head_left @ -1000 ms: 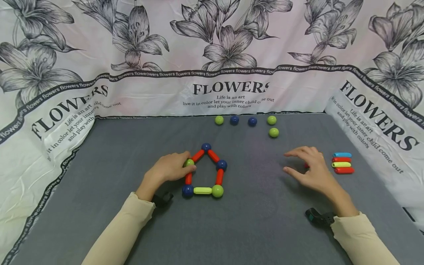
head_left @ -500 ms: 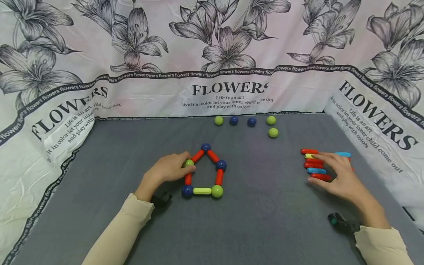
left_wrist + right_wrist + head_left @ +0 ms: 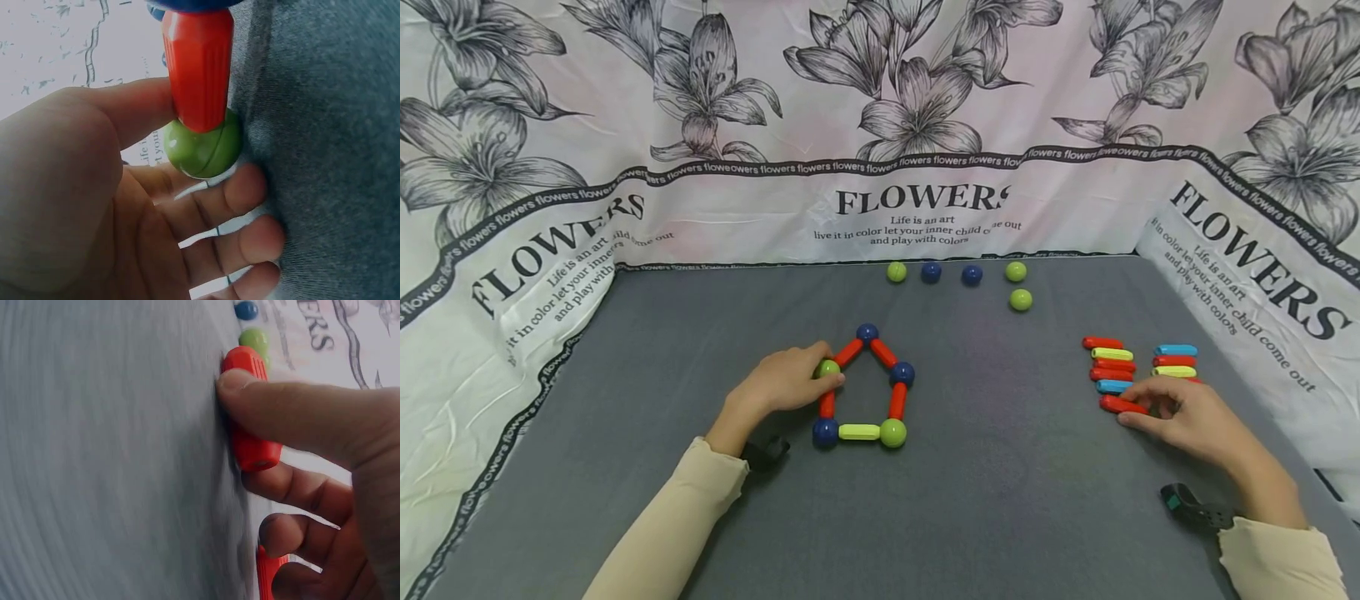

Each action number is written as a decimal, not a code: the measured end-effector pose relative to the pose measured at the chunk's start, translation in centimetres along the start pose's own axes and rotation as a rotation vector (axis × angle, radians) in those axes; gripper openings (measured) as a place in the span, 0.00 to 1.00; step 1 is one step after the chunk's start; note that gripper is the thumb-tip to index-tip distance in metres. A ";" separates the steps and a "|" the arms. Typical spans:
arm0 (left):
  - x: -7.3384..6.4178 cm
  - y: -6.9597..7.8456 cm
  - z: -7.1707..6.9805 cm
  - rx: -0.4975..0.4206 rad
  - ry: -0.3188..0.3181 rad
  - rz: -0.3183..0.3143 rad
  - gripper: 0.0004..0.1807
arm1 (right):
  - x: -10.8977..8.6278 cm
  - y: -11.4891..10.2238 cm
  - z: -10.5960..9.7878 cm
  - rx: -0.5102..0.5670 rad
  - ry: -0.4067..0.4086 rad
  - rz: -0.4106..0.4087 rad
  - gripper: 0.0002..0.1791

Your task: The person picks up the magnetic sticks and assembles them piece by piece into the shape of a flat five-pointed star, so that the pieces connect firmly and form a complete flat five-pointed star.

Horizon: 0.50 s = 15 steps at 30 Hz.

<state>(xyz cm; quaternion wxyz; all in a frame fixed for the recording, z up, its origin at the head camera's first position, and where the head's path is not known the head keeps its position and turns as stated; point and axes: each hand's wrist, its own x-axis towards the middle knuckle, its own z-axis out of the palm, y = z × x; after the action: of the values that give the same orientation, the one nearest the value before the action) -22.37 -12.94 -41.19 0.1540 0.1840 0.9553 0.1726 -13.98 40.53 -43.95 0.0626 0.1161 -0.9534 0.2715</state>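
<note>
My left hand (image 3: pixel 784 380) grips the green ball (image 3: pixel 199 149) at the left corner of a house-shaped outline lying on the grey cloth. In the left wrist view its thumb lies against the red rod (image 3: pixel 199 75) joined to that ball, and its fingers curve behind. Blue balls (image 3: pixel 902 374), red rods (image 3: pixel 897 401), a yellow rod (image 3: pixel 859 432) and another green ball (image 3: pixel 892 433) make up the other sides. On the right, my right hand (image 3: pixel 1198 421) pinches a loose red rod (image 3: pixel 250 453) between thumb and forefinger, at the near end of a column of rods.
Above the held rod lie more rods, among them a blue one (image 3: pixel 1114 387) and a yellow one (image 3: pixel 1112 355). A second column, topped by a blue rod (image 3: pixel 1176 350), is partly behind my right hand. Loose balls (image 3: pixel 972 275) line the far edge before a flowered curtain (image 3: pixel 917 100).
My right hand has moved right and toward me from left of the rods, uncovering the left column, and now pinches its nearest red rod. My left hand has stayed in place.
</note>
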 end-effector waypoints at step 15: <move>-1.7 5.5 2.8 0.145 0.162 0.477 0.23 | 5.7 -10.8 8.2 0.281 -0.154 -0.353 0.12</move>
<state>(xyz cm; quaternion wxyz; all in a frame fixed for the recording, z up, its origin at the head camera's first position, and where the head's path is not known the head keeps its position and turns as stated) -18.27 -8.07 -41.23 0.0184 0.4001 0.9040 0.1492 -17.13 26.21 -44.38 0.0193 0.3090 -0.8730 0.3767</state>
